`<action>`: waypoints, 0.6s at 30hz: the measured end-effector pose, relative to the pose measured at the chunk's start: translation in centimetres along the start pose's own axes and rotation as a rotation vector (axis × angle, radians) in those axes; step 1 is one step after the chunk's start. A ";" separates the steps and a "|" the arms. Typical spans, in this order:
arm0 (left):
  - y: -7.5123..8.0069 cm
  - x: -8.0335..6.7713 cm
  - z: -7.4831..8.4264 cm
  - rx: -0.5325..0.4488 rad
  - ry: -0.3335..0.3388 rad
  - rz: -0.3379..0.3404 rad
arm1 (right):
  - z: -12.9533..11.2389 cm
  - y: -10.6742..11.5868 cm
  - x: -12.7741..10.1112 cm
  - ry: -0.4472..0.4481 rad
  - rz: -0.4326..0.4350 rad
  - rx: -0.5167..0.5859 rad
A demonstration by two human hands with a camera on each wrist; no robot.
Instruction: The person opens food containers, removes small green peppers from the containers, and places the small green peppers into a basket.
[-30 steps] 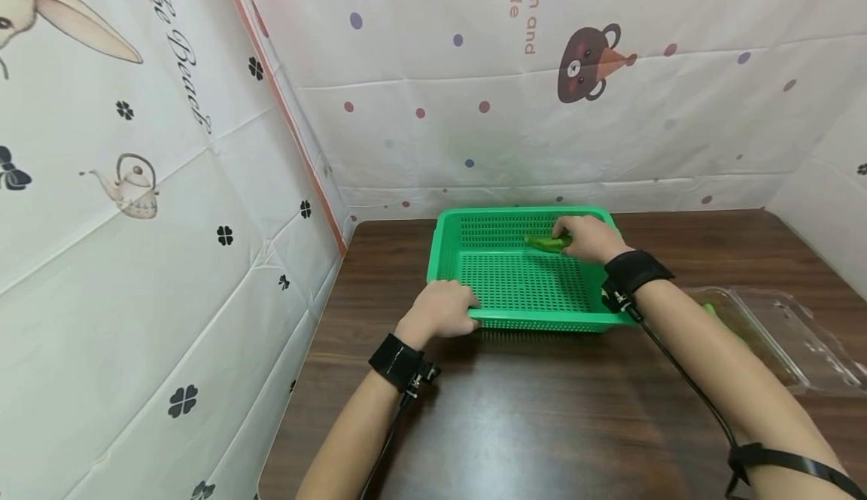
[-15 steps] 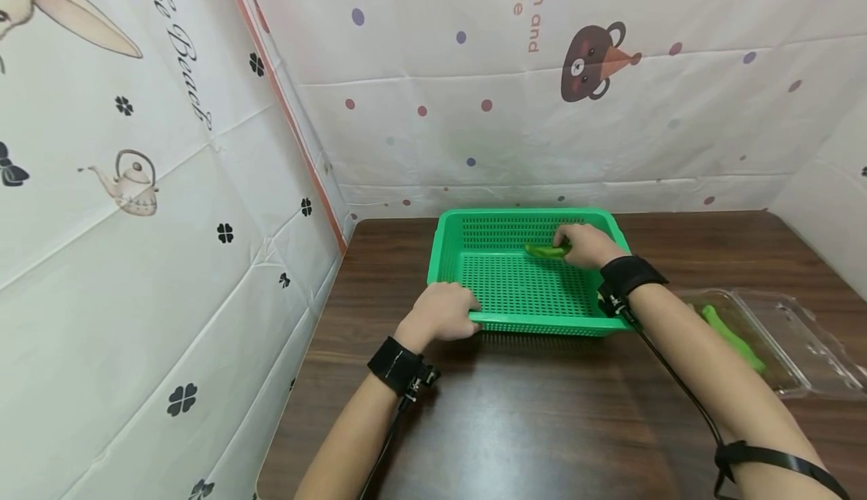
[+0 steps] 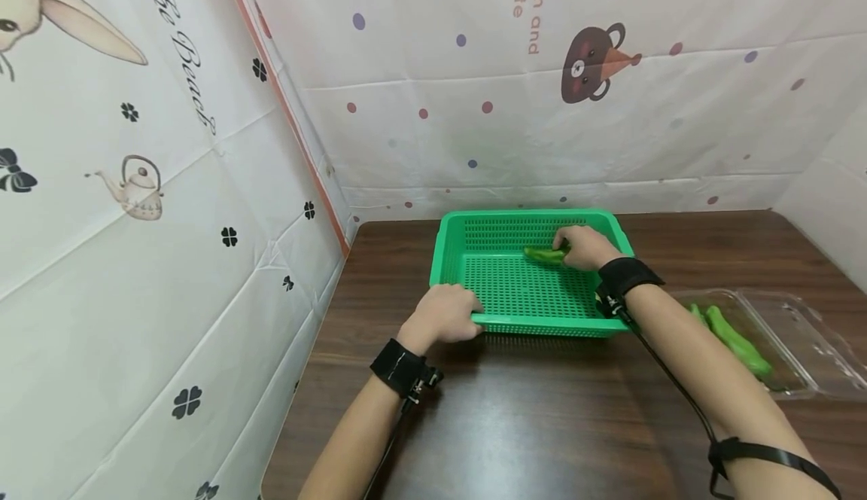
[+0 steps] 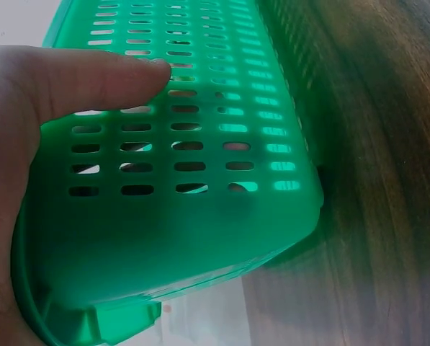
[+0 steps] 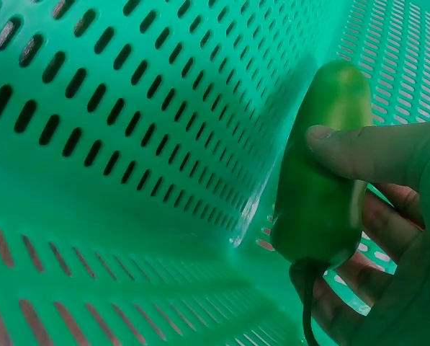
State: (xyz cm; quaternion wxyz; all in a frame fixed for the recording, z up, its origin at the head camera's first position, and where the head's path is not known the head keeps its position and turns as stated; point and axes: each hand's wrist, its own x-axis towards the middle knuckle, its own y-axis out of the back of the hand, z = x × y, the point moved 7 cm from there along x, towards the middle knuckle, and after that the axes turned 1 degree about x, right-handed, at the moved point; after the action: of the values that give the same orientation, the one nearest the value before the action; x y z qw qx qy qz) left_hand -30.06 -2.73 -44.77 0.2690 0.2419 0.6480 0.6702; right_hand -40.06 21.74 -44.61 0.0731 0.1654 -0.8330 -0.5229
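- Two bare forearms reach out over a dark wooden bench (image 3: 542, 425), each with a black strap and a thin cable at the wrist.
- At the near left corner of a green slotted basket (image 3: 474, 233), the left hand (image 3: 443, 313) grips the rim; its fingers are curled over the edge, and the left wrist view shows the thumb (image 4: 92, 79) pressed flat against the outside of the perforated wall.
- To the right of the basket, near the right forearm, a clear plastic clamshell tray (image 3: 806, 334) lies open on the bench, with two green peppers (image 3: 734, 338) lying in it.
- Farther in, the right hand (image 3: 588, 248) is inside the basket toward its far right part, low over the floor.
- Its fingers are closed around a green pepper (image 3: 544, 255); the right wrist view shows the thumb across the pepper's body, the other fingers behind it, and the stem end pointing down toward the palm.
- The pepper's free end points left, close to the basket's slotted floor; whether it touches cannot be told.
- Behind the bench hang white sheets printed with dots, a brown bear (image 3: 588, 63), clovers, a teapot (image 3: 138, 187) and a rabbit's ear.
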 end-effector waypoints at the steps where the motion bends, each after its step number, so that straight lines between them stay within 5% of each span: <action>1: 0.0 0.0 0.0 0.000 0.002 -0.003 | 0.0 -0.1 0.0 0.002 -0.003 0.005; 18: -0.2 0.1 0.0 0.014 0.009 -0.004 | 0.6 -0.5 0.4 -0.018 -0.030 0.005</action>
State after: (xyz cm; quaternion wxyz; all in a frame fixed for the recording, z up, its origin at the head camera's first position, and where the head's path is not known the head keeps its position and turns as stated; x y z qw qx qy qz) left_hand -30.17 -2.63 -44.99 0.2659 0.2396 0.6543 0.6662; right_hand -40.52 21.86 -45.36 0.0571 0.1733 -0.8323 -0.5234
